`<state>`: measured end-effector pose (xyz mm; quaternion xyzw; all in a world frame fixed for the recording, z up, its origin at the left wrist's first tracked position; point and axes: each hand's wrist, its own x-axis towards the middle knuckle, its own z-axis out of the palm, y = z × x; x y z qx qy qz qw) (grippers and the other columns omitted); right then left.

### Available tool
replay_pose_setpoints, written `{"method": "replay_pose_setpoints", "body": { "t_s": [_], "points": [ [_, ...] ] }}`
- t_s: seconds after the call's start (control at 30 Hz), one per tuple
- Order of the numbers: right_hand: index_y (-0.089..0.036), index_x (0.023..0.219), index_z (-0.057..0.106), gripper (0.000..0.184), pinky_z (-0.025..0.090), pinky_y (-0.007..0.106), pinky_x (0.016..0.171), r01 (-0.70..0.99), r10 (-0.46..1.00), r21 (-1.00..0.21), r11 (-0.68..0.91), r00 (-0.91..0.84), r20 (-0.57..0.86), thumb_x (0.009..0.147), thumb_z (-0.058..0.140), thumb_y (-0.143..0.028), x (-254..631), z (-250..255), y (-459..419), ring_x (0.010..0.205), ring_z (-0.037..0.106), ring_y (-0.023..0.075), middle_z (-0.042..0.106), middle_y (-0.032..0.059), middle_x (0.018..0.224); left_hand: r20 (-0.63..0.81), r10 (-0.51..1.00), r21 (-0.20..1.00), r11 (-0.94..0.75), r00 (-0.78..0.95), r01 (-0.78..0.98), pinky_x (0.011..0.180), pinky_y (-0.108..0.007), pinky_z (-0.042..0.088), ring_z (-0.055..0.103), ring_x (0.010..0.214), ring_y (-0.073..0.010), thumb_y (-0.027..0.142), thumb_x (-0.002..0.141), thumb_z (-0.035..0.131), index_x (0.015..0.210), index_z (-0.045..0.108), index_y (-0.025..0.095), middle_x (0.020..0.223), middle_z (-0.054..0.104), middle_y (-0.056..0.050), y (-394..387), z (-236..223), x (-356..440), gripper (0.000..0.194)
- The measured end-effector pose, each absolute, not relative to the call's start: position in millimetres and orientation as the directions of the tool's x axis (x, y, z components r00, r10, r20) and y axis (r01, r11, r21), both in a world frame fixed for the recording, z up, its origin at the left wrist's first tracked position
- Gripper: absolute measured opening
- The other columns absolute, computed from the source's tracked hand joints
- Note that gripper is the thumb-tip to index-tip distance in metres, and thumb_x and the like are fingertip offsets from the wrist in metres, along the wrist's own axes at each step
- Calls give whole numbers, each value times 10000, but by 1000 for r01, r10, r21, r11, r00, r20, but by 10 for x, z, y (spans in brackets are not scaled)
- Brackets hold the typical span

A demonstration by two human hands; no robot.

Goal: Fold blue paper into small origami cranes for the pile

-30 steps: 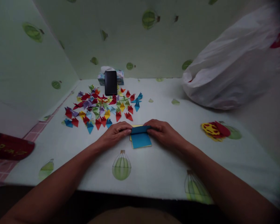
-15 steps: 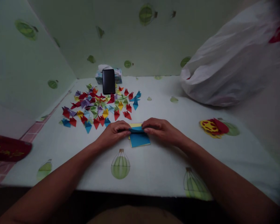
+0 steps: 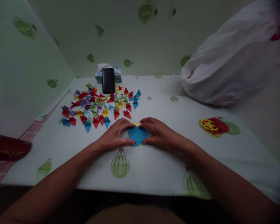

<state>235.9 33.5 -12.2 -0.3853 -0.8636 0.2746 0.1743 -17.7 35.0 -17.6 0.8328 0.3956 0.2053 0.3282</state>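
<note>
A small blue sheet of paper (image 3: 137,135) lies on the table on top of a yellow sheet whose edge peeks out behind it. My left hand (image 3: 115,136) frames the blue paper's left side, thumb at its near edge and fingers curled over its far edge. My right hand (image 3: 159,134) does the same on the right side. Both hands pinch the paper between thumb and fingers. Beyond my hands spreads a heap of several small folded paper pieces (image 3: 100,105) in red, blue, yellow, purple and green.
A black phone (image 3: 108,80) leans against a tissue box (image 3: 118,73) at the back. A big white plastic bag (image 3: 235,59) fills the right rear. Red and yellow paper (image 3: 213,125) lies at right; a dark red object (image 3: 7,148) sits at the left edge.
My hands drew toward me over the blue paper, thumbs moving to its near edge. The raised fold seen earlier along the far edge now lies flat, and the paper looks smaller.
</note>
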Motion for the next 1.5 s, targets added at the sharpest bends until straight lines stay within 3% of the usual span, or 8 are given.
{"method": "replay_pose_setpoints", "body": {
  "t_s": [0.13,0.23,0.57,0.73,1.1,1.33,1.5],
  "points": [
    [-134,1335,617,680,445,527,1099,614,758,-549,567,-650,56,731,869,-319,2345,-114,319,1314,534,369,543,220,1428,70,775,639,-518,628,568,1149,-528,401,474,1325,-339,490,729,842,1389,550,204,1378,482,-147,333,-201,-155,776],
    [-156,1377,591,743,421,537,1131,625,763,-547,556,-645,38,714,879,-327,2351,-105,303,1370,494,376,494,217,1492,55,763,593,-544,644,594,1169,-542,376,439,1347,-363,450,695,865,1402,534,169,1413,456,-173,327,-220,-144,829],
    [-139,1354,601,657,401,510,1163,659,776,-531,534,-631,-3,745,835,-226,2344,-58,281,1415,463,363,464,219,1530,73,766,593,-548,639,590,1149,-521,398,454,1324,-344,357,764,779,1323,572,170,1393,486,-161,298,-202,-132,625],
    [-163,1362,589,709,391,548,1157,642,759,-529,555,-651,5,722,865,-297,2371,-101,300,1426,449,375,450,222,1544,76,761,606,-548,644,577,1139,-532,400,471,1303,-335,350,801,741,1293,585,191,1382,503,-144,306,-196,-139,540],
    [-146,1281,602,618,390,529,1153,613,723,-523,592,-691,8,725,845,-260,2402,-94,289,1436,430,371,419,230,1567,56,746,593,-560,664,579,1146,-547,398,458,1327,-351,393,759,794,1271,592,214,1381,494,-143,282,-141,-133,580],
    [-162,1236,614,524,402,533,1132,604,721,-527,598,-692,25,759,812,-249,2411,-110,290,1413,454,362,474,225,1524,44,740,576,-568,672,588,1121,-525,409,476,1288,-329,308,784,765,1140,623,210,1345,520,-126,288,-130,-129,396],
    [-196,1301,606,567,395,529,1140,604,731,-546,580,-682,21,767,796,-214,2402,-83,281,1408,466,345,464,194,1541,50,723,567,-589,689,576,1117,-529,406,471,1288,-334,384,740,831,1139,624,226,1350,515,-119,300,-140,-146,476]
  ]
}}
